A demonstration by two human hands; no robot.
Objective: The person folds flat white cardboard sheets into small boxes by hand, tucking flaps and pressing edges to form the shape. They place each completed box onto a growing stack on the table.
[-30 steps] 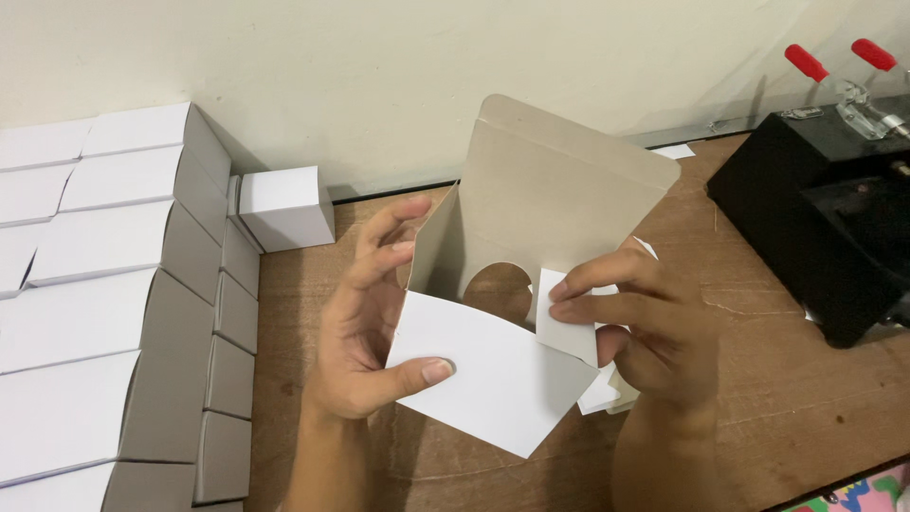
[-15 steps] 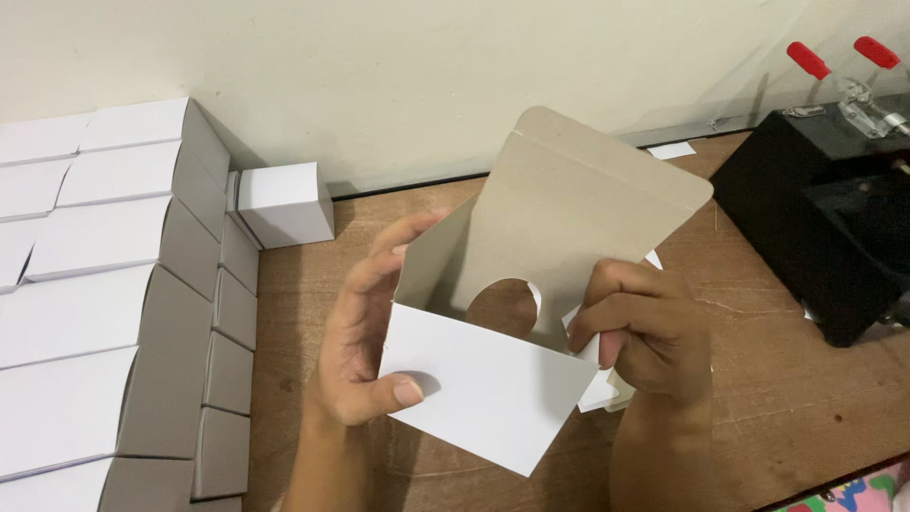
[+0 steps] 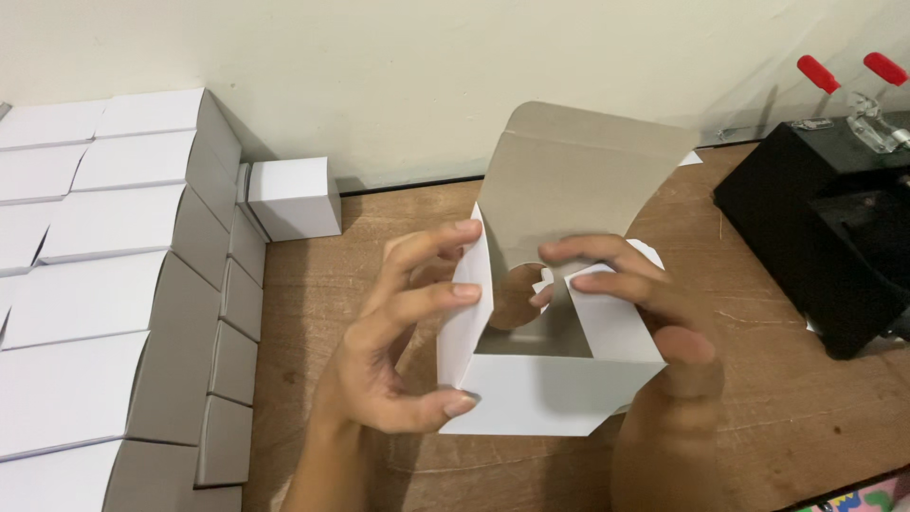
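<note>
1. Brown wooden table (image 3: 360, 228) against a cream wall.
2. Near centre: white carton (image 3: 545, 393), open, grey lid flap raised, held above the table.
3. Left hand (image 3: 398, 341) curled, fingers gripping the carton's left wall.
4. Right hand (image 3: 654, 322) pinching the right flap.
5. Left: stacked white boxes (image 3: 104, 284).
6. Far right: black device (image 3: 825, 228).

White cardboard box (image 3: 545, 393), squared up, lid flap raised.

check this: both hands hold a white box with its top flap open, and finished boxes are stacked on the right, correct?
Not quite. The head view shows the finished boxes stacked on the left, not the right. Both the left hand and right hand do hold the white box, flap open.
</note>
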